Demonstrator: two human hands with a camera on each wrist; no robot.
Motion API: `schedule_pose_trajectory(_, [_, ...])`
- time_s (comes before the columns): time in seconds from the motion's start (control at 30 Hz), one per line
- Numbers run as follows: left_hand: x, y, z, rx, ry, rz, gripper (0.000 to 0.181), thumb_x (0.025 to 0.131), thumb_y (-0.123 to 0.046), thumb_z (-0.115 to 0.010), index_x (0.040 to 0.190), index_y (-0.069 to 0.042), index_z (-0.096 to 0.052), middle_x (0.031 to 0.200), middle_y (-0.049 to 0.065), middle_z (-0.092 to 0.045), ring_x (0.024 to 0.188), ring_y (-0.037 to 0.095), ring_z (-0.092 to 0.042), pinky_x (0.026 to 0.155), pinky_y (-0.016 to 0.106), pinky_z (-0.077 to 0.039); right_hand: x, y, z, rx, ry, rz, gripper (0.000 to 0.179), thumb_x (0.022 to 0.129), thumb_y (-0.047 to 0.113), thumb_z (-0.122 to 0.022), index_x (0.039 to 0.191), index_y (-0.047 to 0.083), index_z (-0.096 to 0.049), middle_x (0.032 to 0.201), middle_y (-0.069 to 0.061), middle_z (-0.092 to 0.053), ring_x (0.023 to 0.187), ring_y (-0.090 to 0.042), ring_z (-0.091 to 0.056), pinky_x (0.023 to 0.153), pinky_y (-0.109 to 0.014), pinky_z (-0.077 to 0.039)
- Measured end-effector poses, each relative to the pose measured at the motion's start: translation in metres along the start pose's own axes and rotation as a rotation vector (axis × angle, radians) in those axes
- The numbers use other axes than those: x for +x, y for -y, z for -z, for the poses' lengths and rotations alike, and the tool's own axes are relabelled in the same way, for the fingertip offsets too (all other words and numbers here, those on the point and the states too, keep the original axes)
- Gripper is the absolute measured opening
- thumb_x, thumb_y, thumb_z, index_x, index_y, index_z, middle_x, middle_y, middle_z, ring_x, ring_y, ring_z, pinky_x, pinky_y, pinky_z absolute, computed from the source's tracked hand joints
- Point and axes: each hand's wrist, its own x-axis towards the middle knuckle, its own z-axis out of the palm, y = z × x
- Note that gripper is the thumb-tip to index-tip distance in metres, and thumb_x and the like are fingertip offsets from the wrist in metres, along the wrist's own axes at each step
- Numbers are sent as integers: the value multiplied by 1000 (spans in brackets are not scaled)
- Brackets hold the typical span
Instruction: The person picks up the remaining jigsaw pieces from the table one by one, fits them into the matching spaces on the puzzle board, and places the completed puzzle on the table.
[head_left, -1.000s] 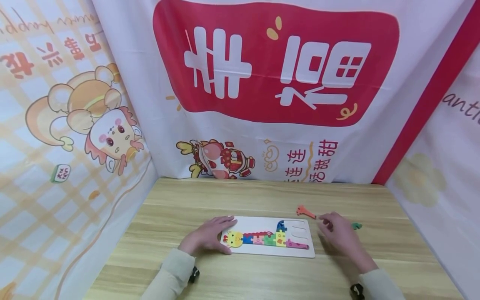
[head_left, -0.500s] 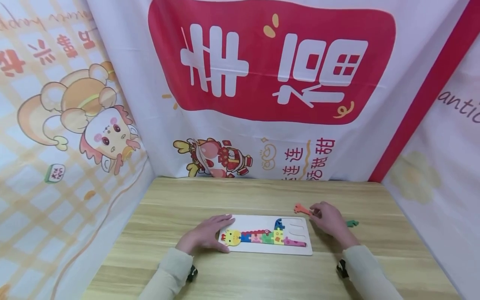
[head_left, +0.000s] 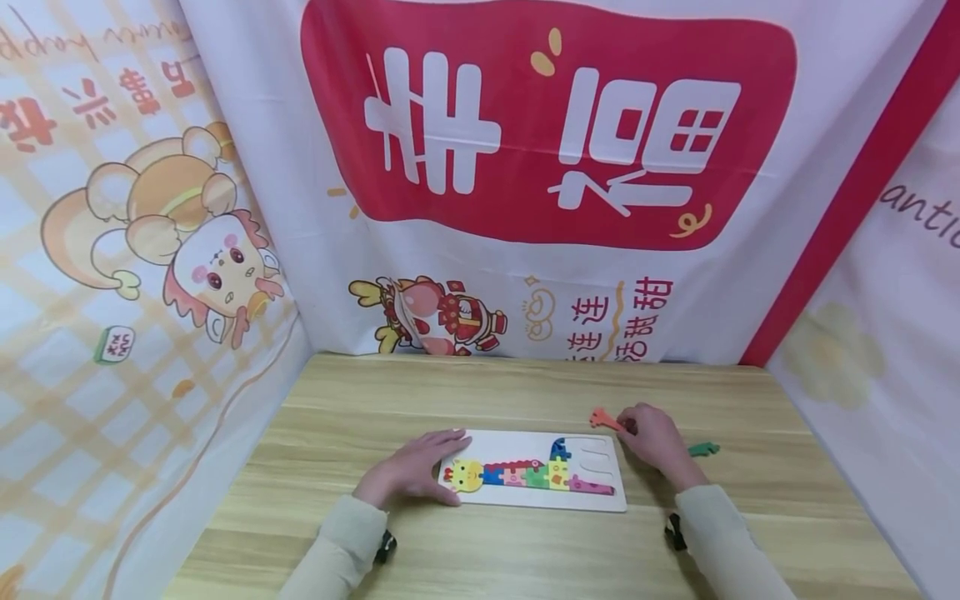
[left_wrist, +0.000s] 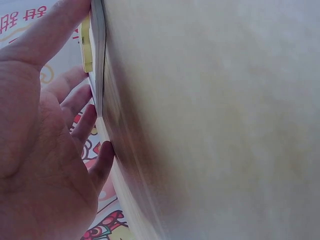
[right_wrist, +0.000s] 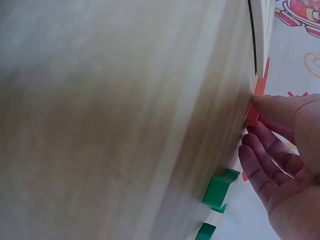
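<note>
A white puzzle board [head_left: 525, 497] lies on the table, holding a giraffe of coloured pieces with a yellow head [head_left: 468, 475]. Leg-shaped outlines show unfilled at its right end. My left hand [head_left: 408, 468] rests around the board's left end, thumb along the near edge and extended fingers at the far edge; in the left wrist view the fingers are spread. Just beyond the board's far right corner, my right hand [head_left: 654, 435] pinches one end of a long orange puzzle piece [head_left: 604, 419] between thumb and forefinger. In the right wrist view the orange piece [right_wrist: 261, 85] lies low along the table.
A green puzzle piece [head_left: 703, 449] lies on the wooden table [head_left: 465, 387] to the right of my right hand. Printed cloths hang behind the table [head_left: 525, 275] and at both sides.
My right hand has moved left and slightly away from me to the orange piece and now pinches its end. The left hand stays at the board.
</note>
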Motion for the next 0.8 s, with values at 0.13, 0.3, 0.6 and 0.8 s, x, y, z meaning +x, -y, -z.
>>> schedule_pose_trajectory(0.13, [0, 0, 0, -2, 2, 2, 105, 77, -63, -83, 163, -30, -33, 173, -3, -25, 159, 33, -22, 125, 66, -21, 1, 0, 0, 7, 5, -6, 18, 91, 11, -78, 106, 3, -77, 92, -7, -68, 81, -19, -61, 75, -42, -58])
schedule_pose_trajectory(0.3, [1, 2, -1, 0, 2, 0, 105, 77, -64, -82, 163, -30, -33, 173, -3, -25, 159, 33, -22, 125, 67, -21, 0, 2, 1, 25, 11, -38, 16, 92, 10, -77, 107, 4, -76, 94, -7, -69, 83, -20, -62, 77, -43, -59])
schedule_pose_trajectory(0.6, [2, 3, -2, -4, 3, -6, 105, 77, -64, -82, 163, -30, -33, 173, -3, -25, 159, 33, -22, 125, 67, -21, -16, 20, 11, 24, -150, 85, 16, 93, 12, -77, 108, 7, -75, 98, -7, -67, 84, -21, -62, 75, -41, -61])
schedule_pose_trajectory(0.8, [1, 3, -1, -6, 0, -13, 106, 77, -64, -82, 163, -29, -33, 173, -2, -24, 159, 34, -22, 125, 68, -21, -24, 28, 19, 7, -227, 152, 15, 91, 9, -79, 106, 7, -76, 97, -6, -66, 83, -19, -64, 75, -39, -62])
